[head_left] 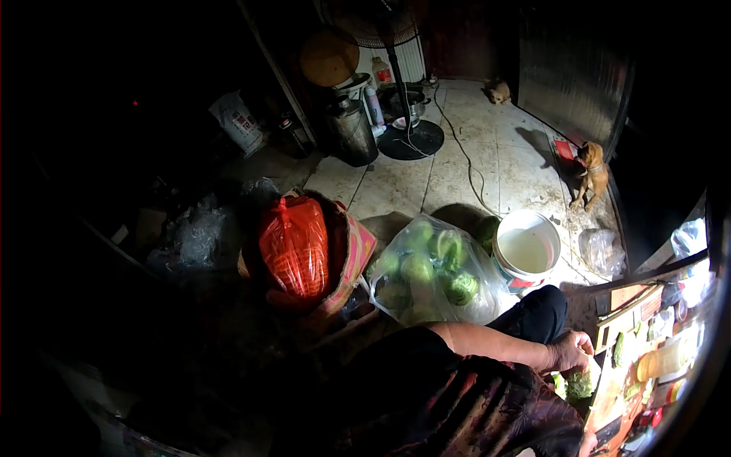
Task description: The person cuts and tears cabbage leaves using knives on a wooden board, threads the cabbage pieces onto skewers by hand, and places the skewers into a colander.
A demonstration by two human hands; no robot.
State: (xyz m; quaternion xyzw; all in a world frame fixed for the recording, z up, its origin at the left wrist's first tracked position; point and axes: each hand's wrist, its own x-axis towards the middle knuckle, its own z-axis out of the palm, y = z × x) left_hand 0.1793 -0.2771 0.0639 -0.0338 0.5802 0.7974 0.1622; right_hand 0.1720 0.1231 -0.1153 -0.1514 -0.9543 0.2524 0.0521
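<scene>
Leafy vegetable (580, 385) light and dark green, round vegetables (461, 288) green, some paler, jar (661, 362) yellowish. Plastic bag (295, 247) bright red, woven sack (356, 245) pink and tan patterned, bucket (525, 230) white with red and green low down, floor tiles (461, 179) off-white with brown stains. Fan base (419, 142) black, shirt (487, 404) dark with reddish-purple pattern, trousers (542, 311) dark, dog (594, 179) tan, round board (329, 58) orange-brown.
</scene>
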